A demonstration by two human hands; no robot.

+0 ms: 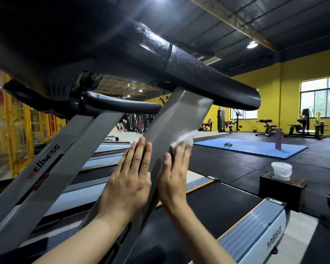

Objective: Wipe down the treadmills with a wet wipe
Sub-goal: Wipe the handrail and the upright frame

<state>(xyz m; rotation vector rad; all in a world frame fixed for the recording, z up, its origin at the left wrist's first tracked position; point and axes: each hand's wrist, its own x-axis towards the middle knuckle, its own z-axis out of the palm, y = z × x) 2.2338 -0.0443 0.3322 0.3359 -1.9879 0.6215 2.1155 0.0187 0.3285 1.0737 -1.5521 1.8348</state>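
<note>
We count two hands on the near upright: one left hand [129, 180] and one right hand [174, 174]. One wet wipe [185, 138] sits under the right fingertips. We count two grey uprights [181, 119] on this treadmill: one beneath both hands, one to the left of the left hand. Two black handrails [208, 82] run above the hands. To the right of the right hand we count one white tub [281, 170] on one dark wicker box [282, 193], one blue mat [251, 146] and one purple upright roll [278, 138].
</note>
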